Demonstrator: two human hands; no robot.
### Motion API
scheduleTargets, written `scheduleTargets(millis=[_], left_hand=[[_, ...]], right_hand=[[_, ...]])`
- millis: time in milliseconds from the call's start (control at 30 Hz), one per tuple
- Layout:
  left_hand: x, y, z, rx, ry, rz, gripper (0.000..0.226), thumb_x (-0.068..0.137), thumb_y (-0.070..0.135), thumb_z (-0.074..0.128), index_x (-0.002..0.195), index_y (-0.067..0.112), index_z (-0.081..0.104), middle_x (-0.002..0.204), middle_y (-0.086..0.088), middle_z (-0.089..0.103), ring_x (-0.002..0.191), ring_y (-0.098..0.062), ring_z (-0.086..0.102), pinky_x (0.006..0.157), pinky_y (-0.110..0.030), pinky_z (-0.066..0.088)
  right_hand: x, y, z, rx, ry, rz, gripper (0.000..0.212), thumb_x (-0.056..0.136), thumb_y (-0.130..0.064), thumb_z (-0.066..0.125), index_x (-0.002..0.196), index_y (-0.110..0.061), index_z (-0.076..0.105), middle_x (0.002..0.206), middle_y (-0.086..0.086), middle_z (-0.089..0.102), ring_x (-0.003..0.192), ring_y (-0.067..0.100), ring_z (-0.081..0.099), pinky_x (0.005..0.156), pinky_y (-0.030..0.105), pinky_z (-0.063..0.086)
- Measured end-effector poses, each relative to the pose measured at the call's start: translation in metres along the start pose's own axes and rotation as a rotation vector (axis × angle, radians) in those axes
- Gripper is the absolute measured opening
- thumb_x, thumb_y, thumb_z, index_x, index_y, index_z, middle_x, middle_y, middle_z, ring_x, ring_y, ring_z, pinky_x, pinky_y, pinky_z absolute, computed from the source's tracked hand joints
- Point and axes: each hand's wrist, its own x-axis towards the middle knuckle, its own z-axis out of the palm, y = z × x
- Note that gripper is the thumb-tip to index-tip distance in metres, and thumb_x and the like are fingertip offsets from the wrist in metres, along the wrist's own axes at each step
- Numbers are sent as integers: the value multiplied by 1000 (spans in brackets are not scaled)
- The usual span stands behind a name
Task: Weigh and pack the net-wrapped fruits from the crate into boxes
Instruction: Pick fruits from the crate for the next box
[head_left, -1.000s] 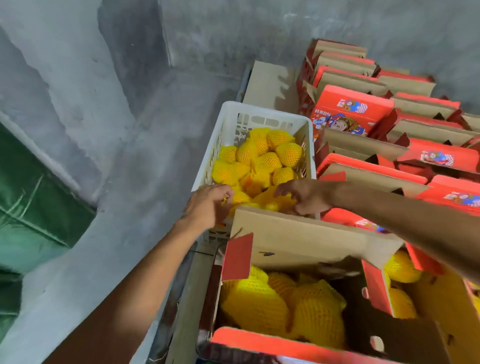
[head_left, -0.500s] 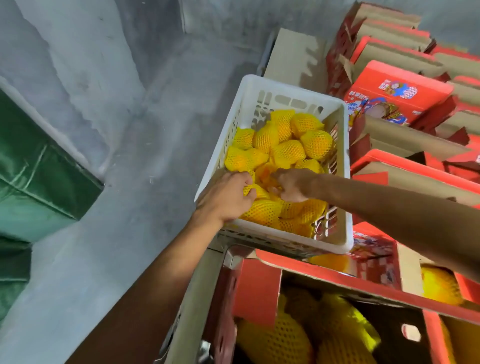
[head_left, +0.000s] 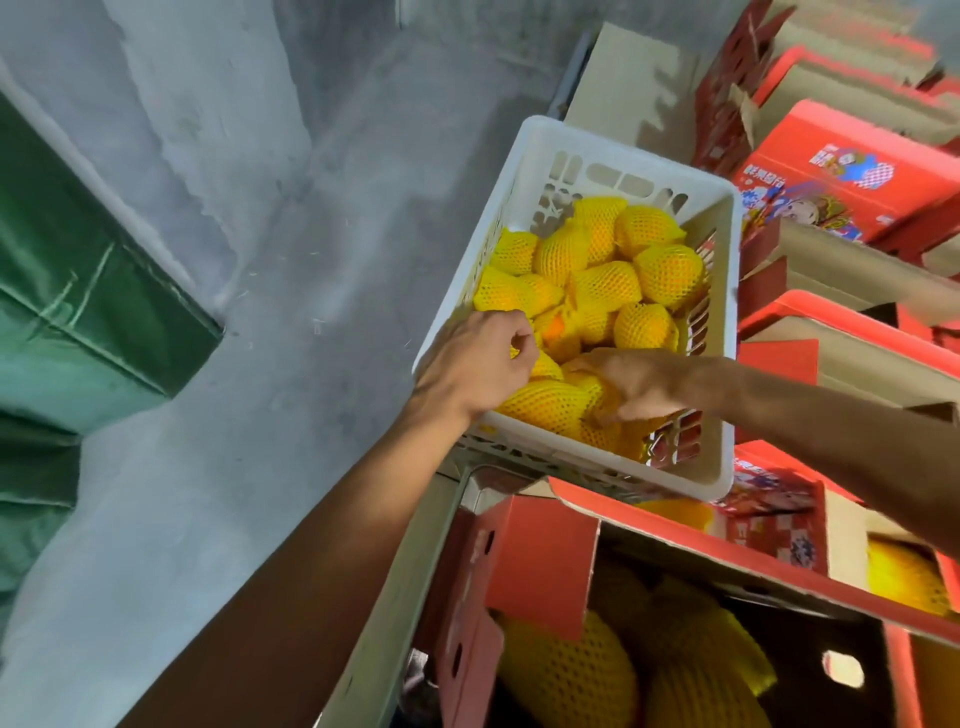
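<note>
A white plastic crate (head_left: 724, 291) holds several yellow net-wrapped fruits (head_left: 608, 283). My left hand (head_left: 475, 361) is over the crate's near left corner, its fingers curled and pinching the net of a fruit. My right hand (head_left: 636, 387) reaches in from the right, its fingers curled down round a net-wrapped fruit (head_left: 545, 405) at the crate's near end. Just below the crate stands an open red box (head_left: 540, 566) with more netted fruits (head_left: 571, 680) inside. A second open box (head_left: 836, 540) to its right also holds netted fruit.
Stacks of red and brown cardboard boxes (head_left: 852, 182) fill the right side behind and beside the crate. Bare grey concrete floor (head_left: 260, 260) lies to the left, with a green tarp (head_left: 78, 291) at the far left edge.
The view has closed in on the crate. My left hand's fingers have curled up at the near left corner. My right hand has moved down to the fruits at the near end.
</note>
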Motion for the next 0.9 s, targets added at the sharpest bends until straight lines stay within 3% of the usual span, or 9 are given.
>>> scheduleTargets(millis=[200,333,400,467,600,700,800,900], left_hand=[[-4,3,0,-3,65,2,15,92,31,59,85,23,69,83,5,72,76,-24,66,68,-41,54],[-9,7,-3,-64,42,0,13,96,28,60,92,24,72,92,8,74,84,-17,67,72,-33,52],[-16,17,-8,-281,25,3,12,98,18,64,99,15,76,98,5,76,91,-10,67,78,-27,50],[-26,32,-18,-473,38,12,11,98,10,67,103,7,75,101,-1,77,96,-12,69,87,-28,52],[-61,74,-54,-642,73,127,12,97,24,68,106,22,76,103,7,77,101,-12,71,92,-31,55],[-103,101,-81,-722,73,242,12,98,27,65,104,26,76,103,5,77,100,-17,72,92,-31,56],[-147,102,-93,-715,149,257,15,97,26,65,103,20,76,102,2,77,99,-20,73,91,-31,57],[-187,83,-90,-663,299,146,12,99,20,65,101,21,77,98,7,78,97,-13,73,84,-25,57]], right_hand=[[-42,-4,-24,-83,60,-25,81,89,-54,70,152,-13,41,151,12,48,134,34,50,108,42,41],[-100,-2,-46,299,185,-85,58,91,-53,68,142,-34,49,111,8,72,96,18,70,91,42,56],[-134,-5,-52,503,273,-111,40,89,-50,69,127,-48,56,114,0,73,94,8,71,91,37,58],[-167,-18,-58,628,366,-106,41,78,-60,68,117,-50,62,108,-5,74,90,3,71,84,25,58],[-229,-41,-61,765,543,-206,31,84,-47,72,113,-42,68,108,-28,71,98,-8,67,80,13,51],[-273,-56,-57,813,644,-255,44,82,-50,80,121,-34,67,107,-13,72,95,5,70,82,21,56],[-310,-70,-40,872,699,-296,52,76,-49,79,122,-29,62,106,-3,69,86,6,68,78,23,58],[-332,-78,-13,837,665,-231,54,73,-60,79,114,-28,64,101,3,72,92,23,70,85,45,58]])
